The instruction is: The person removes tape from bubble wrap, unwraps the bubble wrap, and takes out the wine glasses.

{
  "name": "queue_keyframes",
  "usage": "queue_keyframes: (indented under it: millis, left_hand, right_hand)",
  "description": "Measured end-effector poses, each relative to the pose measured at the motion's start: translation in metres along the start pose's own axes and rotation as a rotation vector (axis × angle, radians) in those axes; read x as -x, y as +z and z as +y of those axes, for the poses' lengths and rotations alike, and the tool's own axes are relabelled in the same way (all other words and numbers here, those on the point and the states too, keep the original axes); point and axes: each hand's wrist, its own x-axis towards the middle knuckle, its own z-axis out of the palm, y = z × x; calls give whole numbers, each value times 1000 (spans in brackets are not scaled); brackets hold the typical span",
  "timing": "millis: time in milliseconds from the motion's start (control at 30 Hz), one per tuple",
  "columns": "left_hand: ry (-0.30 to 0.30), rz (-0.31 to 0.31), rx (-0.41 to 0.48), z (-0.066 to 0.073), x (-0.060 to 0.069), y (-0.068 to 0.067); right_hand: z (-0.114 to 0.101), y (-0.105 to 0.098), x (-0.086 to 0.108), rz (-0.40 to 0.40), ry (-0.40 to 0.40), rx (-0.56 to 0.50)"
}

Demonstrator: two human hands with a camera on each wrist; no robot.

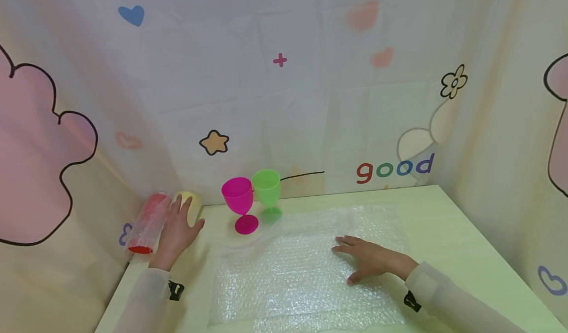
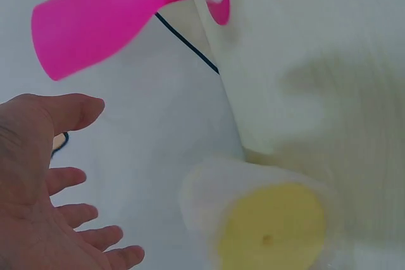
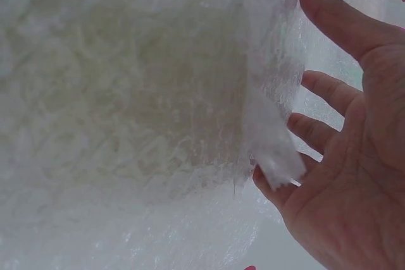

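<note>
My left hand point(image 1: 176, 232) is over the left end of the table, fingers spread, nearest to a yellow cup-like thing point(image 2: 278, 222) in clear wrap. In the left wrist view a gap shows between the fingers and it. To its left lies a red cylindrical thing point(image 1: 153, 217), also in clear wrap. My right hand point(image 1: 370, 258) is over a spread sheet of bubble wrap point(image 1: 293, 274), its fingers apart and slightly bent. In the right wrist view the fingertips are at the sheet's edge point(image 3: 275, 124); I cannot tell whether they press it.
A pink goblet point(image 1: 238, 197) and a green goblet point(image 1: 266, 187) stand upright behind the bubble wrap, close together. A printed curtain point(image 1: 301, 106) hangs behind the table and along both sides. The pale tabletop point(image 1: 461, 254) shows right of the sheet.
</note>
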Motion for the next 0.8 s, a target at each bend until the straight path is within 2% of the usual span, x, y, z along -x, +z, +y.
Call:
queue_keyframes:
  millis: [133,467,633,800]
  left_hand:
    - [-7,15,-10,-12,0,1]
    - [-66,-87,-23,-35,-1,7]
    - [-86,-118,-33,-45,-3,13]
    - [-99,-136,-43,-49,-3,16]
  right_hand:
    - [0,0,0,0,9,-11]
    - [-1,1,0,1,24,-27]
    - [0,0,1,8,3,-18]
    - [0,-1,1,7,-4,-16]
